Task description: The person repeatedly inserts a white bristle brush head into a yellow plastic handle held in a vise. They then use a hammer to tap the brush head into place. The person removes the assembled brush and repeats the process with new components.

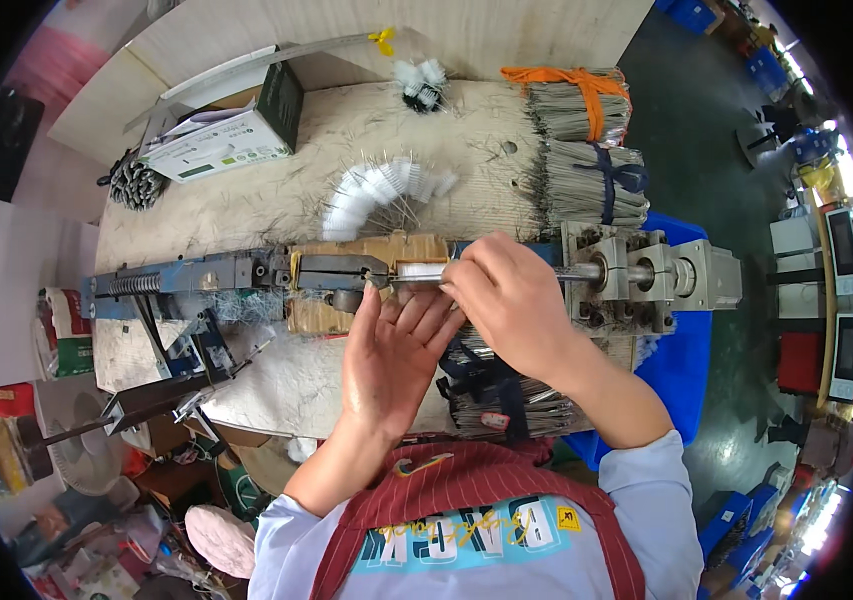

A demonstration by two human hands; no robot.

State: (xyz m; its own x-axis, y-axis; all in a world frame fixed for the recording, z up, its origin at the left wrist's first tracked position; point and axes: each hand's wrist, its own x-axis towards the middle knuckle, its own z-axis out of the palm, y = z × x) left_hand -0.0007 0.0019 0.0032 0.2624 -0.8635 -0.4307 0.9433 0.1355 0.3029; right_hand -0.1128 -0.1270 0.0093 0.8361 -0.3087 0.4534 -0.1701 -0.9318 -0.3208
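A long bench machine runs across the table, with a dark metal jaw (341, 268) on a wooden block and a metal spindle (626, 273) to the right. Between them lies a short strip of white bristles (420, 269) along thin metal wire (414, 279). My right hand (521, 305) pinches the wire beside the bristles, its fingers partly hiding the spot. Palm up, my left hand (391, 360) rests just below the bristles with its fingers stretched out and its thumb beside the jaw; I cannot tell whether the fingertips touch the strip.
White-bristled brushes (376, 190) lie behind the machine, with another small bunch (421, 85) farther back. Tied wire bundles (596, 185) are stacked at the right. An open carton (231, 140) stands at the back left, and a blue bin (681, 370) sits beyond the right edge.
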